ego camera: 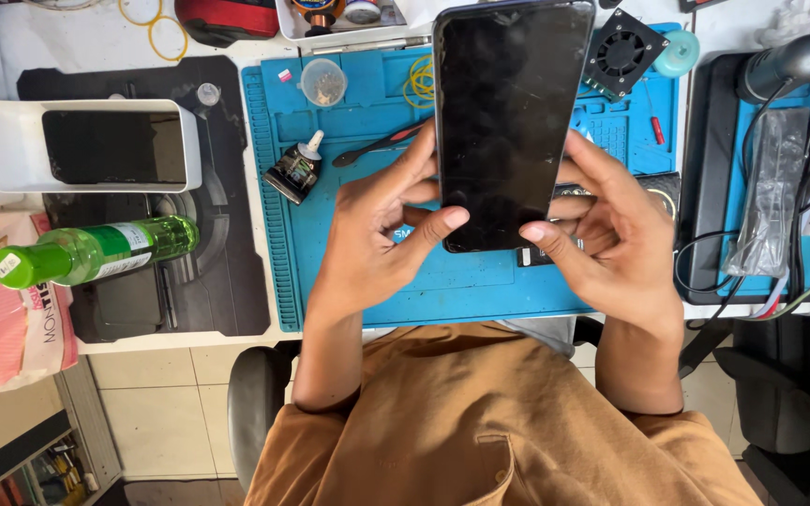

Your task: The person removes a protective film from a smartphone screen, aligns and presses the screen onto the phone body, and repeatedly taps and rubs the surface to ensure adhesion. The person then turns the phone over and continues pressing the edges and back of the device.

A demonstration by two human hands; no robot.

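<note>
Black phone (508, 122) gripped between both hands' fingers (442, 223).

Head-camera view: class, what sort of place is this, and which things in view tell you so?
Probably a phone repair bench. Both hands, left hand and right hand, hold a dark-screened smartphone over a blue repair mat, with a small glue bottle and a small cooling fan nearby.
</note>
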